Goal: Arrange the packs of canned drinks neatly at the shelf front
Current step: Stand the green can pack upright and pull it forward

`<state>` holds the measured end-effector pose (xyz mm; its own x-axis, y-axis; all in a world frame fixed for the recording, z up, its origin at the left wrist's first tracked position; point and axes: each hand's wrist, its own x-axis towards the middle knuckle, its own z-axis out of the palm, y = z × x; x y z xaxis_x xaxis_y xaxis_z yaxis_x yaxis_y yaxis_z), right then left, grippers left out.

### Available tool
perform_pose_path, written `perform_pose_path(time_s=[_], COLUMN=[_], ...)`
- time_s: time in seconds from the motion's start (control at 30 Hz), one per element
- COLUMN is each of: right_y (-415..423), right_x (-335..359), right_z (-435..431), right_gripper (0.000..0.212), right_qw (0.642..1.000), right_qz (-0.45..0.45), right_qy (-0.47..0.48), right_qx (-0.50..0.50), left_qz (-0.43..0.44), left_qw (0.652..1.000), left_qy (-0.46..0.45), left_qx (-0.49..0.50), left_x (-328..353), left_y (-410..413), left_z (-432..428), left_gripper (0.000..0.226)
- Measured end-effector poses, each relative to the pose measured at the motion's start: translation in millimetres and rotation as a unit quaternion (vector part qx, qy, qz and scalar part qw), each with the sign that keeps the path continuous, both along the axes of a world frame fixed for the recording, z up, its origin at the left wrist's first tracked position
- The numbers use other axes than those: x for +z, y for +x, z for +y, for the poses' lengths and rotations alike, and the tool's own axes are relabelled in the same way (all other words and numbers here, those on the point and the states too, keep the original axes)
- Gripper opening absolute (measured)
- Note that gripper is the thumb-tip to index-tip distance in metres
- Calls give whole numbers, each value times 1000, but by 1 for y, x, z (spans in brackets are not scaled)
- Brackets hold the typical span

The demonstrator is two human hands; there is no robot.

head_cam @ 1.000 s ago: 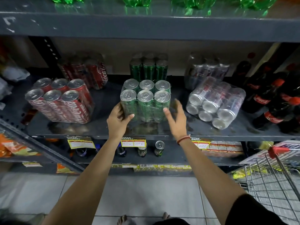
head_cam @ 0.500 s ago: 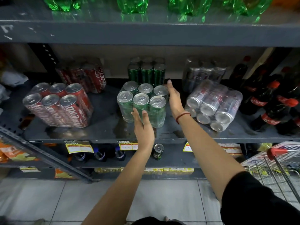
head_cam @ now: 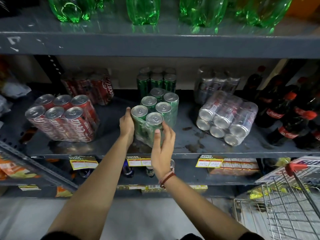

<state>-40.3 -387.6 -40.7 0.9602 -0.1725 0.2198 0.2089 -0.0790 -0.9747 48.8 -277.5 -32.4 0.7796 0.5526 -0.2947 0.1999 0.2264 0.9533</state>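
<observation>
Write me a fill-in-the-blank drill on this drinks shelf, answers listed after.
1. Both hands are on the pack of ____ cans.
2. The left hand presses the pack's left side; the right hand is at its ____ end.
3. The silver pack lies on its ____.
4. The red pack holds ____ cans.

Answers: green; front; side; six

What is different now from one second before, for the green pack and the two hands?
The green pack has turned: its narrow end now faces front. The left hand moved to its left side, the right hand to its front corner. The red pack and silver pack stayed.
</observation>
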Motion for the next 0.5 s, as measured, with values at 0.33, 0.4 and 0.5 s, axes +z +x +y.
perform_pose_path(time_s=[0.33,0.4,0.5], right_y=[141,147,132], right_x=[26,17,13], right_z=[-68,-65,-54], right_gripper=[68,79,70], right_qw=[982,968,976], right_qz=[165,208,190], right_qy=[-34,-18,28], right_qx=[80,137,106], left_qz=[-62,-36,10], left_qw=[997,997,996], left_qy=[49,56,28], left_qx=[-2,-50,-82], left_x=[-40,-38,-26], left_y=[-99,-95,-79], left_z=[-80,-87,-81], left_gripper=[51,69,80])
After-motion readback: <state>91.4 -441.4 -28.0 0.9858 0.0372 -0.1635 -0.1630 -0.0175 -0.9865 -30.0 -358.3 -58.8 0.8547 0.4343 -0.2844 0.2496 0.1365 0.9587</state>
